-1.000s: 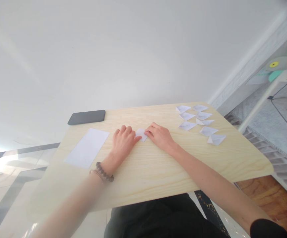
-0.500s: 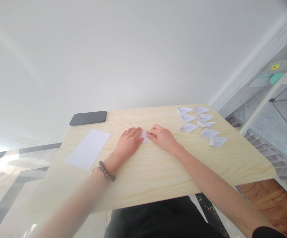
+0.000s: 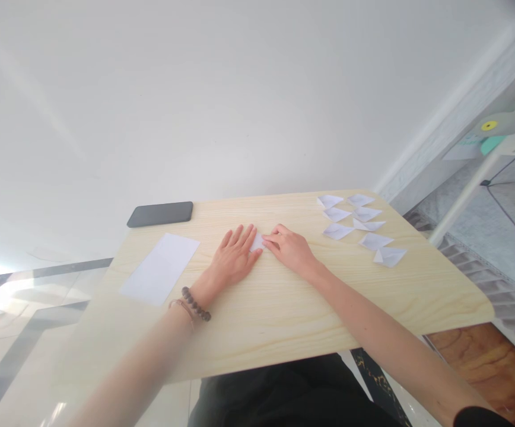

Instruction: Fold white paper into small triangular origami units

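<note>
A small folded piece of white paper (image 3: 257,241) lies on the table between my hands, partly covered by both. My left hand (image 3: 236,256) rests flat on its left side, fingers spread. With thumb and forefinger together, my right hand (image 3: 289,246) pinches the paper's right edge. Several folded paper boats (image 3: 338,230) stand in two columns at the right of the table. To the left lies a larger flat sheet of white paper (image 3: 162,268).
The light wooden table (image 3: 257,320) stands against a white wall (image 3: 239,107). A dark phone (image 3: 160,214) lies at its back left corner. Beyond the right edge rises a pale metal pole (image 3: 462,196) with a bracket and cables.
My left hand has spread its fingers and flattened, sliding slightly right over the folded paper. My right hand stays pinched at the paper's edge. The view has shifted slightly.
</note>
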`<state>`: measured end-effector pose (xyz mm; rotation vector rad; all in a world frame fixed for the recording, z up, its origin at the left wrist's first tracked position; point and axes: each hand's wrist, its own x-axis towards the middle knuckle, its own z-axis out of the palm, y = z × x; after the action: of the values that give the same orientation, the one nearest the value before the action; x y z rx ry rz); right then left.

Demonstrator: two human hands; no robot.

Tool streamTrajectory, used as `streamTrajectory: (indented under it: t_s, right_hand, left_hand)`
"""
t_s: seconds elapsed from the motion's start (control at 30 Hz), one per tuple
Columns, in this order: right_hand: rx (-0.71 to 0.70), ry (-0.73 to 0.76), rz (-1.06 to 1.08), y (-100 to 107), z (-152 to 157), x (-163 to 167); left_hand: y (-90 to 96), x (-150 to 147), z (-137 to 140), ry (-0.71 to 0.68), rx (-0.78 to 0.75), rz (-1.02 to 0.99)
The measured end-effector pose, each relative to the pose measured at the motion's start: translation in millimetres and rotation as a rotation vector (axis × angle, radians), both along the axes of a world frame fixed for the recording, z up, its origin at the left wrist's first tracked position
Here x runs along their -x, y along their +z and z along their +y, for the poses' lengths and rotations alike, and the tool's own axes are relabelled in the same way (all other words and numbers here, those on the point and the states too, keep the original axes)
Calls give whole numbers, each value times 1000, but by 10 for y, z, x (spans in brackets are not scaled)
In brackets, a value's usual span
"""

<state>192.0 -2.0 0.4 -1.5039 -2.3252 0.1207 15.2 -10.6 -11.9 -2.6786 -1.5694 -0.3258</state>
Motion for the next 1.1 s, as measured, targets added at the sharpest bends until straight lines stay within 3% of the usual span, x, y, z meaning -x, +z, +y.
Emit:
streamTrajectory:
  t_s: [0.37,0.83,1.1]
  right_hand:
    - [38,0,37,-27,34,-13]
    - [62,0,126,-43,43,-19]
    - [-6,185,200,-52,56,-90]
  left_hand:
    - [-17,-23,7,32,7,-16]
    - [79,60,-12,-64,15,-142]
    - [122,127,24,-90,7,-207]
